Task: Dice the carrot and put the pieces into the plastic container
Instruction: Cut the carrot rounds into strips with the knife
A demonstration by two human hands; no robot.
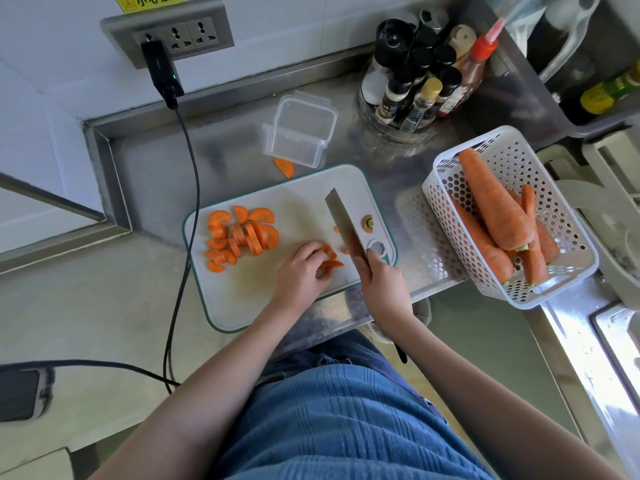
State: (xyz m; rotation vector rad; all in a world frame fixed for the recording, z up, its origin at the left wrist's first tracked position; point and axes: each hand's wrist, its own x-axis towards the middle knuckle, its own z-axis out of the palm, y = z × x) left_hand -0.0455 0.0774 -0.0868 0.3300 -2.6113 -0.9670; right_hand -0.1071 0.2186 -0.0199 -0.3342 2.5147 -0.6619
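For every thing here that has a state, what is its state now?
plastic container: open, empty
carrot pieces: half-round slices, undiced
stray slice: off the board
knife: gripped by right hand
left hand: holding slices
basket: holds whole carrots

Yellow warning sticker above sockets: "小心触电"

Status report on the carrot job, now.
Left hand holds carrot pieces on the board; right hand grips the knife. Container empty. One slice loose on the counter before it.
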